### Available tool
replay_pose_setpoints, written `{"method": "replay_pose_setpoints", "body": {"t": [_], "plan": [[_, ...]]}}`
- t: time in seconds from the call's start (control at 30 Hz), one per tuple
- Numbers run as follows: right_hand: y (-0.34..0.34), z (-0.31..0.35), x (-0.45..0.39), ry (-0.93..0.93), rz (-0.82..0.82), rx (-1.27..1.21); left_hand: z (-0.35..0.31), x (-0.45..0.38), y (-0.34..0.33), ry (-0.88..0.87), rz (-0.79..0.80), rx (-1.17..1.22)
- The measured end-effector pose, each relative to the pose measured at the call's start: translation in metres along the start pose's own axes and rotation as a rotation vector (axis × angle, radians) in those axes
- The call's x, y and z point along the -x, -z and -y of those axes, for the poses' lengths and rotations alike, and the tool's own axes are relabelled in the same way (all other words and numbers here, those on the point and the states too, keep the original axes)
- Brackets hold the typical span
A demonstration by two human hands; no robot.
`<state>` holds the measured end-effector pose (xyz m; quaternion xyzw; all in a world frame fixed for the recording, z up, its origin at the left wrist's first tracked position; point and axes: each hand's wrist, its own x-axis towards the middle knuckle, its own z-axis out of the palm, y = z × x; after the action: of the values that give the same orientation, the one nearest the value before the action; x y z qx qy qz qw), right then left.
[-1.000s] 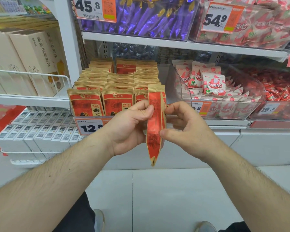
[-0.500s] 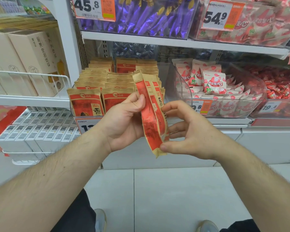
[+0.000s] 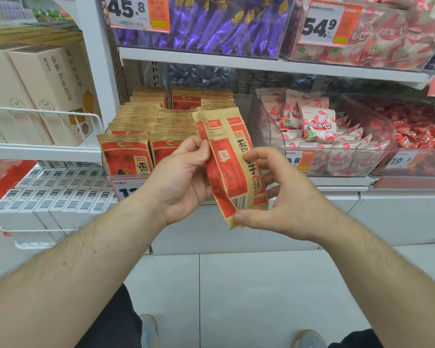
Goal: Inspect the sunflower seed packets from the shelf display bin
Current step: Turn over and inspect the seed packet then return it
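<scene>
Head view: the packets (image 3: 232,167) have turned from edge-on to show their printed side — inspection is under way. Left hand (image 3: 178,182) and right hand (image 3: 284,199) both pinch them, before the bin (image 3: 246,109).

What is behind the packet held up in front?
A second packet peeks out behind the front packet, held by left hand and right hand. Its face and any further packets are covered.

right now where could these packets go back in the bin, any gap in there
The seed bin looks packed at its left and middle rows. The one gap shows at its right front, behind the held packets and against the clear wall beside the strawberry candy bin. Both hands grip the packets: left hand, right hand.
</scene>
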<state>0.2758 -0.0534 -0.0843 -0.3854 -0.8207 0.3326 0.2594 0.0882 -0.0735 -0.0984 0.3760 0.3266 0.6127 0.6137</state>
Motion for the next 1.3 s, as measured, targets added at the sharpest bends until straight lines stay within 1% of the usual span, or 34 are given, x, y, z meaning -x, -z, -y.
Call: {"method": "replay_pose_setpoints", "body": {"t": [0.1, 0.17, 0.3, 0.43, 0.5, 0.57, 0.67, 0.73, 0.83, 0.87, 0.93, 1.03, 1.13, 1.3], "plan": [[-0.006, 0.001, 0.000, 0.001, -0.073, 0.115, 0.000, -0.002, 0.000, -0.044, -0.115, -0.095], [-0.010, 0.001, -0.001, 0.017, -0.116, 0.206, 0.000, -0.002, 0.000, -0.059, -0.151, -0.122], [-0.018, 0.001, -0.004, 0.049, -0.201, 0.342, -0.003, 0.000, -0.003, -0.072, -0.166, -0.129], [-0.026, -0.002, -0.005, 0.093, -0.305, 0.408, -0.004, 0.003, -0.006, -0.071, -0.135, -0.118], [-0.030, -0.001, -0.004, 0.108, -0.328, 0.427, -0.003, 0.004, -0.004, -0.094, -0.148, -0.140], [-0.030, 0.001, -0.004, 0.095, -0.316, 0.438, -0.002, 0.004, -0.002, -0.109, -0.168, -0.177], [-0.026, 0.003, -0.002, 0.054, -0.277, 0.364, -0.001, 0.002, 0.001, -0.109, -0.201, -0.206], [-0.021, 0.004, -0.001, 0.022, -0.334, 0.211, -0.001, 0.001, 0.002, -0.109, -0.200, -0.237], [-0.010, 0.002, -0.003, -0.064, -0.456, -0.060, 0.000, 0.002, 0.005, -0.109, -0.147, -0.349], [-0.006, 0.001, -0.005, -0.067, -0.471, -0.133, 0.001, 0.003, 0.005, -0.104, -0.125, -0.390], [0.001, 0.001, -0.006, -0.014, -0.471, -0.241, 0.003, 0.004, 0.004, -0.080, -0.088, -0.450], [0.006, -0.002, -0.006, -0.008, -0.464, -0.286, 0.005, 0.005, 0.001, -0.054, -0.045, -0.506], [0.007, -0.008, -0.006, -0.042, -0.500, -0.282, 0.005, 0.005, -0.002, -0.037, -0.013, -0.533], [0.007, -0.010, -0.008, -0.043, -0.479, -0.273, 0.006, 0.004, -0.002, -0.050, -0.034, -0.567]]}}
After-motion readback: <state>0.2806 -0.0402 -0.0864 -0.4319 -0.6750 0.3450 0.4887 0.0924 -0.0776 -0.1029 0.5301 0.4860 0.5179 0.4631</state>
